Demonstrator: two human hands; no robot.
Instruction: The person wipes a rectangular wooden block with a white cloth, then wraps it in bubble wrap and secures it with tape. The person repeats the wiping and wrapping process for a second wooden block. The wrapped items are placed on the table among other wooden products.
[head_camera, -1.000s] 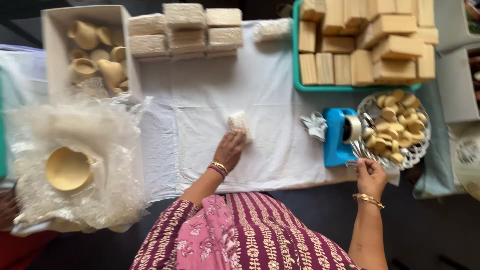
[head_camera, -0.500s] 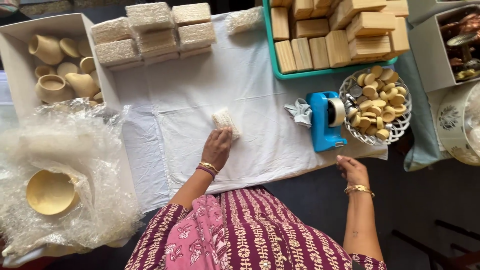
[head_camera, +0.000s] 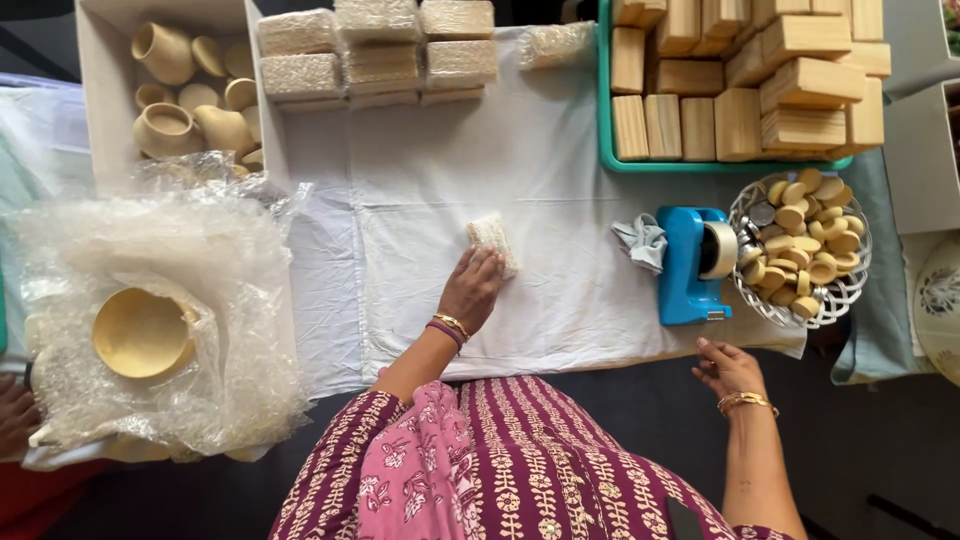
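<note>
Left hand (head_camera: 470, 290) flat, fingers spread on a small, pale, bubble-wrapped block (head_camera: 494, 241) atop white cloth (head_camera: 560, 200).

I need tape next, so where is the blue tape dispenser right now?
In the head view, the blue tape dispenser stands right of centre on the white cloth, between a crumpled grey rag and the wire basket.

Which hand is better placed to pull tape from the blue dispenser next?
Right, probably. The right hand sits free at the table edge just below the blue tape dispenser, while the left hand is farther off, resting on the bubble-wrapped block.
</note>
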